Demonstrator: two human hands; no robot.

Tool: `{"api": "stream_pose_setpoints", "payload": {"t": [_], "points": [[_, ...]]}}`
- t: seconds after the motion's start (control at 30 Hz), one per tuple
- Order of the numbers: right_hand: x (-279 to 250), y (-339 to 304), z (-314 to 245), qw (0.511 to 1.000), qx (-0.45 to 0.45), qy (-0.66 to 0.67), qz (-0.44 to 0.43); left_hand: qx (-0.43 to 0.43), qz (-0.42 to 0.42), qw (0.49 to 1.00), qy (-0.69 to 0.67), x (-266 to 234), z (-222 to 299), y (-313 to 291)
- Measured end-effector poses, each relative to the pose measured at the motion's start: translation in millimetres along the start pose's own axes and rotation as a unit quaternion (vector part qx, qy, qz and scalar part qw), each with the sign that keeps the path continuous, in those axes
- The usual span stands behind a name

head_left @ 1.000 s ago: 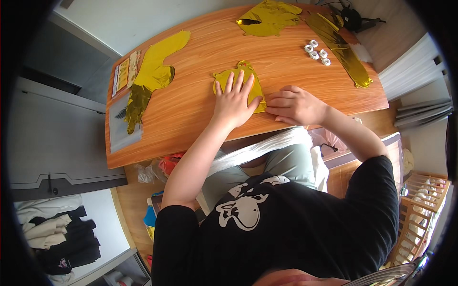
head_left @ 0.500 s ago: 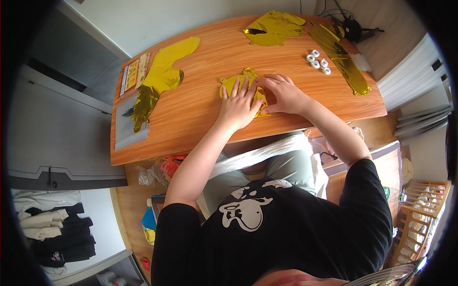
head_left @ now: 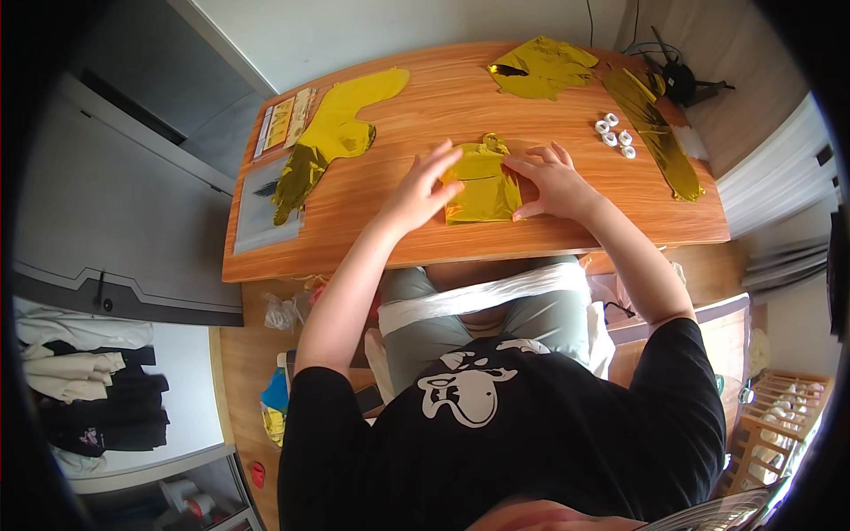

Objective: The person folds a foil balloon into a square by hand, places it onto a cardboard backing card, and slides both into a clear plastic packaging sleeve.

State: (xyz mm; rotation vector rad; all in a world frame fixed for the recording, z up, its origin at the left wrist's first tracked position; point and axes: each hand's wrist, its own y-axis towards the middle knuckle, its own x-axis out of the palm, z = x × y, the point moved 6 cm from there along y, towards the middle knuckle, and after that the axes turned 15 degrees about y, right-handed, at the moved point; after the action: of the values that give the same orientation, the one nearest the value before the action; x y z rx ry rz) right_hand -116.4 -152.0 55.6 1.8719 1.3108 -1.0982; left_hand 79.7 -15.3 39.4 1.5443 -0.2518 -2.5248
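We see the left hand (head_left: 425, 190), no longer flat, baring the folded gold foil (head_left: 481, 200) near the six-o'clock edge of our bench (head_left: 336, 208), the right hand (head_left: 553, 188) at its three-o'clock side, both hands' fingers apart.

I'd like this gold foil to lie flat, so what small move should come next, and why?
I'd probably lay the left hand flat on the folded gold foil balloon and press: its surface looks wrinkled, the left palm is off to its left, and the right hand is at its right edge, where it could steady it.
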Motion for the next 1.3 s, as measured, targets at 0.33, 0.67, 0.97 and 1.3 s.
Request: {"api": "stream_pose_setpoints", "payload": {"t": [0.33,0.67,0.97,1.3], "points": [[-2.4,0.3,0.9,0.999,-0.018,0.027,-0.007,0.083,-0.162,0.959,0.216,12.4,0.3,-18.5],[-4.7,3.9,1.8,0.999,-0.016,0.037,-0.018,0.035,-0.194,0.949,0.246,3.6,5.5,-12.4],[-0.4,7.4,3.6,0.998,-0.019,0.049,-0.022,0.0,-0.196,0.972,0.132,3.0,-2.1,-19.6],[11.4,-22.3,-12.9,0.994,-0.075,0.078,-0.032,0.025,-0.029,0.938,0.344,56.3,109.5,-69.2]]}}
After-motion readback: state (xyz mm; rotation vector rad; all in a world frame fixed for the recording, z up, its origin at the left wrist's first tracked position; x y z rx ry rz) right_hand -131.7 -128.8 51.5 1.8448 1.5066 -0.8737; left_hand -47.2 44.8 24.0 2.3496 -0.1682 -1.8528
